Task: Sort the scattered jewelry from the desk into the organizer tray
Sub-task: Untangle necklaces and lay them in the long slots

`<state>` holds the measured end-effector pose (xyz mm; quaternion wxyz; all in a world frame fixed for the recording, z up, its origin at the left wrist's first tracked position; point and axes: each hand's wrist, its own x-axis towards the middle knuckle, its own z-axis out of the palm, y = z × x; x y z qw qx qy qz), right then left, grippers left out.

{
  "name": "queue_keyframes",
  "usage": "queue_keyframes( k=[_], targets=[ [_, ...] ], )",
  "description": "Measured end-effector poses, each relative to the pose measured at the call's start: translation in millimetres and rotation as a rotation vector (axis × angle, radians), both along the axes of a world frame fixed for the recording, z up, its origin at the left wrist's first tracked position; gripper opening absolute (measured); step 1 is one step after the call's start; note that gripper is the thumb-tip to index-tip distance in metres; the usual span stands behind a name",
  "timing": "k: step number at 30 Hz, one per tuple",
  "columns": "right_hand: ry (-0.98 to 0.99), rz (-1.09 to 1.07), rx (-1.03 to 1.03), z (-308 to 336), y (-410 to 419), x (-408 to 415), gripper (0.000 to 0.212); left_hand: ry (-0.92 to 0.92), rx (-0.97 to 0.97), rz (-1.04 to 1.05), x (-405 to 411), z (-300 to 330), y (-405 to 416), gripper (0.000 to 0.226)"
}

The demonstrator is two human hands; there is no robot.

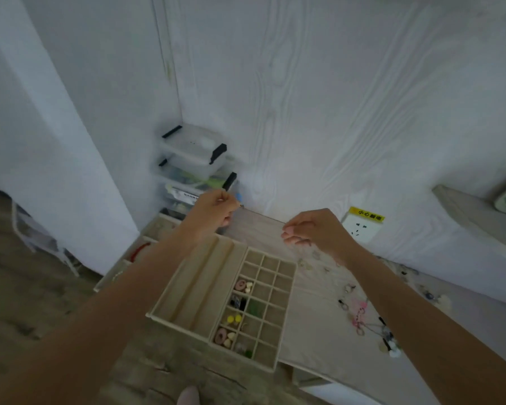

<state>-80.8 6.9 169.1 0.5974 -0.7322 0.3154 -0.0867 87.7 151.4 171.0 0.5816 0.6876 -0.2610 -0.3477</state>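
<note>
Jewelry (362,314) blurring at right of frame, left hand (214,210) pinching small blue-tipped piece (238,197), right hand (313,232) curling, contents unclear, above organizer tray (187,290).

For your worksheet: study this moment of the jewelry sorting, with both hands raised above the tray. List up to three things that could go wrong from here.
1. The left hand pinches a small blue-tipped piece beyond the tray; if it slips, it may land outside.
2. The tray overhangs the desk edge, so a knock could tip it.
3. The loose jewelry looks tangled; lifting one piece may drag others along.
</note>
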Motion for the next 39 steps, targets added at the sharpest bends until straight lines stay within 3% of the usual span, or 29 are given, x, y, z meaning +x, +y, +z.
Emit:
queue_keyframes(
  k=[5, 8, 12, 13, 15, 19, 24, 26, 30, 34, 39],
  targets=[
    [-0.015, 0.050, -0.323, 12, 25, 40, 0.006, -0.131, 0.071, 0.051, 33, 9, 36, 0.025],
    [-0.121, 0.034, -0.221, 22, 44, 66, 0.008, -0.377, 0.177, 0.019, 49, 11, 57, 0.019],
    [-0.149, 0.087, -0.099, 41, 69, 101, 0.006, -0.600, 0.387, -0.229, 56, 8, 71, 0.009],
    [-0.130, 0.111, -0.075, 44, 75, 108, 0.005, -0.619, 0.399, -0.259, 58, 8, 71, 0.016],
    [-0.104, 0.153, -0.039, 48, 85, 121, 0.001, -0.536, 0.282, -0.302, 61, 8, 68, 0.026],
    [-0.120, 0.109, 0.031, 48, 92, 132, 0.006, -0.002, -0.041, -0.252, 64, 19, 66, 0.012],
    [-0.153, 0.038, 0.175, 41, 85, 126, 0.015, 0.145, 0.039, -0.220, 71, 14, 84, 0.019],
    [-0.110, -0.020, 0.140, 29, 85, 122, 0.012, 0.115, 0.108, -0.237, 73, 5, 91, 0.021],
    [0.012, -0.147, -0.117, -1, 83, 121, 0.007, -0.041, 0.249, -0.230, 73, -15, 107, 0.022],
    [0.120, -0.098, -0.228, -29, 84, 132, 0.007, -0.132, 0.381, -0.183, 73, -39, 120, 0.019],
    [0.249, 0.023, -0.304, -68, 83, 150, 0.015, -0.006, 0.383, -0.022, 65, -71, 121, 0.017]
  ],
)
